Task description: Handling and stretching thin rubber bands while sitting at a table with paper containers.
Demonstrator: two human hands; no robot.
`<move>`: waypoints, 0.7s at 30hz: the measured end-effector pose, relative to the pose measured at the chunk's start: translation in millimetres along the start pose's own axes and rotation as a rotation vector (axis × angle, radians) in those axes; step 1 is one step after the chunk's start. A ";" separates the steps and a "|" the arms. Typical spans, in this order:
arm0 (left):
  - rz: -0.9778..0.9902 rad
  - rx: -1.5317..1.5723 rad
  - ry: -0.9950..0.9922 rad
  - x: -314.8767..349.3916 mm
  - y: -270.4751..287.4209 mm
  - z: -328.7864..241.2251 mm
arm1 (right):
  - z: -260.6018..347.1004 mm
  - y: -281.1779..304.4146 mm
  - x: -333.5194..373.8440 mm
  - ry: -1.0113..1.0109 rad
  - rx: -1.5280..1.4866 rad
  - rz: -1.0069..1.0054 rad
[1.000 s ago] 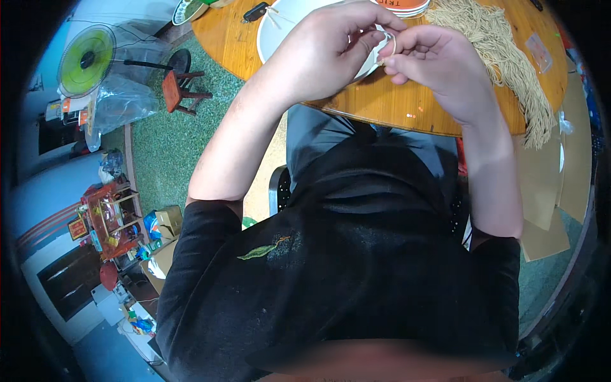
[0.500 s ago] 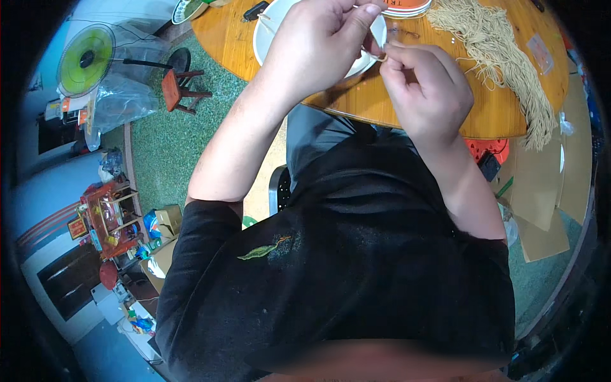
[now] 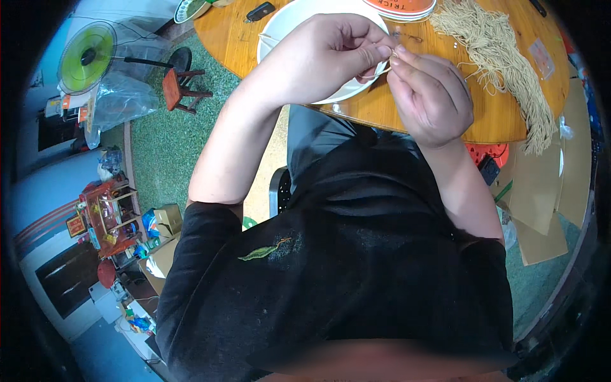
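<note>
Over the near edge of the round table, my left hand (image 3: 331,58) and my right hand (image 3: 436,99) meet with their fingertips almost touching. Between them runs a thin beige cord (image 3: 383,72), pinched by thumb and forefinger on both sides. My fingers partly hide the cord's loop. Beneath my left hand lies a large white bowl (image 3: 272,30), with a short pale strand at its left rim. To the right of my right hand, a thick bundle of the same beige cord (image 3: 487,41) spreads over the table and hangs past its edge.
On the wooden table (image 3: 223,25) are a black key fob (image 3: 259,11), a stack of plates with an orange top (image 3: 401,5) and a small clear packet (image 3: 541,58). A wooden stool (image 3: 181,89) and a green fan (image 3: 88,57) stand left. Cardboard (image 3: 541,184) leans right.
Both hands have come slightly nearer to me and closer together, and my left fingers now meet my right at the cord. More of the bowl's left side and the key fob shows.
</note>
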State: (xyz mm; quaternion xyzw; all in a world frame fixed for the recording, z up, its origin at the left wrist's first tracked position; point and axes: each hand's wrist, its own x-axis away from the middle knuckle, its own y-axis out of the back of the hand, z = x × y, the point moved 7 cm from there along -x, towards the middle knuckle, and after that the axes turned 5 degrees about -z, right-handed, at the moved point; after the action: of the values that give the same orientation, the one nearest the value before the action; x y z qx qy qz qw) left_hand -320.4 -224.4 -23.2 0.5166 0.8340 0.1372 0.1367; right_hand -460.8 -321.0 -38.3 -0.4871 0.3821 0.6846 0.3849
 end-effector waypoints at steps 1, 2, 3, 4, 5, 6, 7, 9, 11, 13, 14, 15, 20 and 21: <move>0.007 0.002 0.012 -0.1 -0.8 0.9 | 0.8 -0.1 -1.1 0.000 -0.001 0.006; 0.007 0.001 0.013 -0.4 -1.3 3.7 | 1.0 -0.4 -1.5 -0.001 -0.002 0.006; -0.004 0.061 -0.005 -1.4 -1.4 5.2 | 0.7 -0.4 -2.5 -0.002 -0.012 0.006; -0.015 0.120 -0.022 -1.8 -0.9 5.3 | 0.7 -0.4 -3.2 -0.003 -0.023 0.006; -0.015 0.120 -0.023 -1.2 1.0 5.5 | 0.5 -1.6 -2.9 -0.003 -0.023 0.006; -0.026 0.003 -0.016 -2.2 4.1 3.7 | -2.8 -2.3 -2.0 -0.033 -0.050 -0.010; -0.035 -0.113 -0.010 -2.8 5.7 2.9 | -5.5 -2.0 -0.6 -0.063 -0.077 -0.026; -0.094 -0.180 -0.043 -0.3 4.6 0.5 | -6.6 0.2 3.7 -0.103 -0.095 -0.016; -0.154 -0.247 -0.073 1.2 7.6 3.4 | -5.7 2.9 4.8 -0.145 -0.115 -0.005; -0.254 -0.324 -0.003 0.9 17.7 14.6 | -3.2 7.4 3.7 -0.182 -0.109 0.000; -0.273 -0.360 -0.049 2.0 18.6 13.4 | -0.9 8.5 4.1 -0.182 -0.110 0.000; -0.269 -0.359 -0.051 1.4 16.5 8.0 | -1.9 8.9 5.4 -0.219 -0.140 0.006; -0.274 -0.699 -0.109 3.5 -0.9 -17.3 | 2.6 8.6 1.0 -0.271 -0.201 0.027; -0.280 -0.702 -0.138 2.4 -2.7 -20.2 | -3.4 8.0 4.3 -0.363 -0.256 -0.003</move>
State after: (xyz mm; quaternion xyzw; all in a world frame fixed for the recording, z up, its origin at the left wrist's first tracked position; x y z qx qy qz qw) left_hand -331.1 -225.1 -5.7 0.3275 0.7875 0.3596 0.3785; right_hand -467.8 -326.7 -42.1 -0.4014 0.2158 0.8034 0.3833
